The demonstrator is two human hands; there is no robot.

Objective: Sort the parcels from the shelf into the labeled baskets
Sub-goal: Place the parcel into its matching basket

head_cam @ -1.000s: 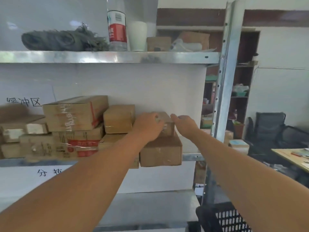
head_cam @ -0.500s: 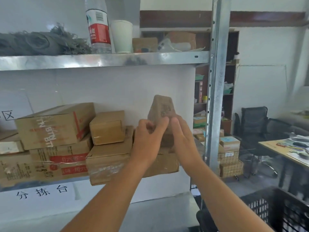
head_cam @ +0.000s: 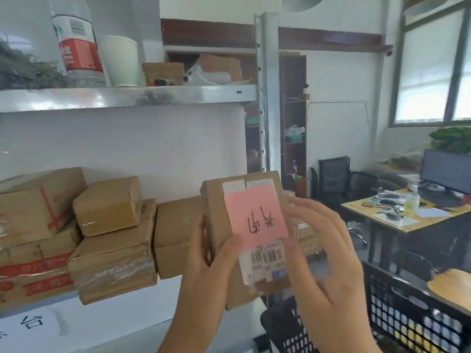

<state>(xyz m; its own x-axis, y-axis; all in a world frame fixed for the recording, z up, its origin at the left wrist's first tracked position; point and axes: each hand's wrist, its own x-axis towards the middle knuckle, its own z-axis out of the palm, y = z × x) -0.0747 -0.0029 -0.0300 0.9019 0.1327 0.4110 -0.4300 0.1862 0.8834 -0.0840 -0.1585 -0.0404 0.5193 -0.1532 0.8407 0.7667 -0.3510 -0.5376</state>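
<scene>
A small brown cardboard parcel (head_cam: 219, 207) with a pink handwritten label (head_cam: 256, 216) and a barcode sticker is held upright in front of the shelf. My left hand (head_cam: 209, 266) grips its left edge and lower part, thumb on the front. My right hand (head_cam: 323, 253) holds its right side, fingers curled behind it. More cardboard parcels (head_cam: 112, 240) are stacked on the middle shelf (head_cam: 15, 313) at left. A black plastic basket (head_cam: 397, 314) stands low at the right.
The upper metal shelf (head_cam: 127, 98) carries a water bottle (head_cam: 76, 42), a white cup (head_cam: 119, 62) and small boxes. A steel upright (head_cam: 266, 98) rises behind the parcel. At right are a cluttered desk (head_cam: 407, 215) with a monitor (head_cam: 446, 171) and black chairs (head_cam: 334, 179).
Both hands lifted the small parcel off the stack, pulled it toward me and turned it so the pink label faces the camera. The view swung to the right.
</scene>
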